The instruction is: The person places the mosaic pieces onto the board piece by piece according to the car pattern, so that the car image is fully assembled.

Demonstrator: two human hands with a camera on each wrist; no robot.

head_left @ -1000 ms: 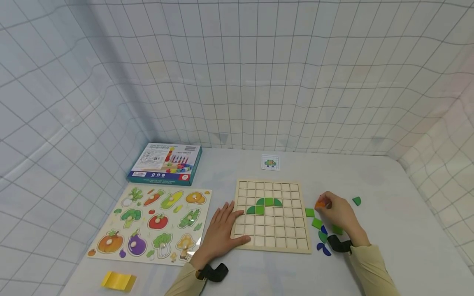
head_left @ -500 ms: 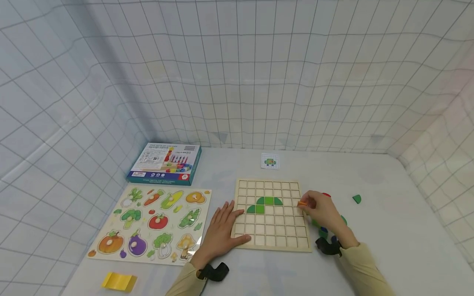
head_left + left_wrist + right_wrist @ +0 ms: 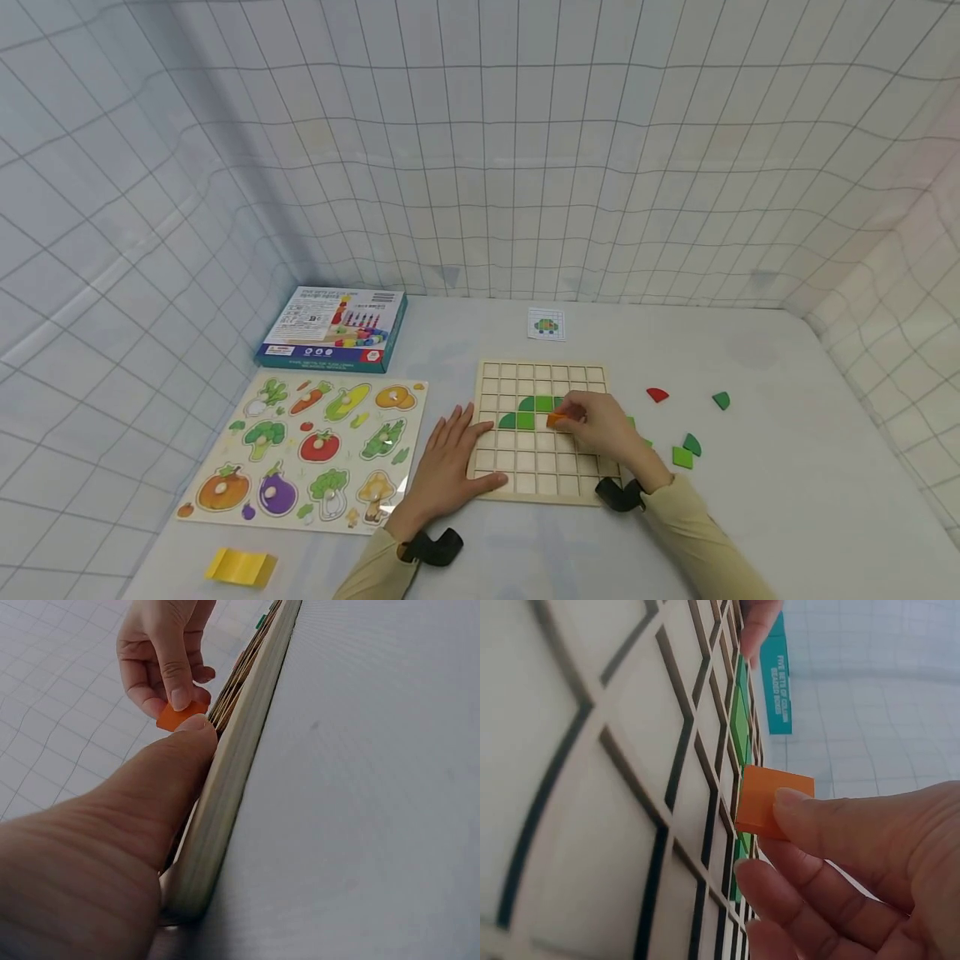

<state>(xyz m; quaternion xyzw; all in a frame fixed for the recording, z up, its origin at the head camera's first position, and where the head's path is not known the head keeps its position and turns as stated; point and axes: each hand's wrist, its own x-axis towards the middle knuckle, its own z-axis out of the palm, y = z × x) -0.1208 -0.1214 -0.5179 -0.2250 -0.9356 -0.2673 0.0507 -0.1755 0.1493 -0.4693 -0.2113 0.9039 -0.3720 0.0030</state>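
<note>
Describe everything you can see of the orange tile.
The orange tile is a small, plain piece with visible thickness, straight visible edges and a smooth, matte look. The right hand pinches it, partly covering it, at an angle to the board, right of a green square. Whether it touches the board is unclear.

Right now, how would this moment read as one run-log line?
left hand: on left edge of board | right hand: pinching tilted orange tile over board | green tiles: some in board, others on table
</note>
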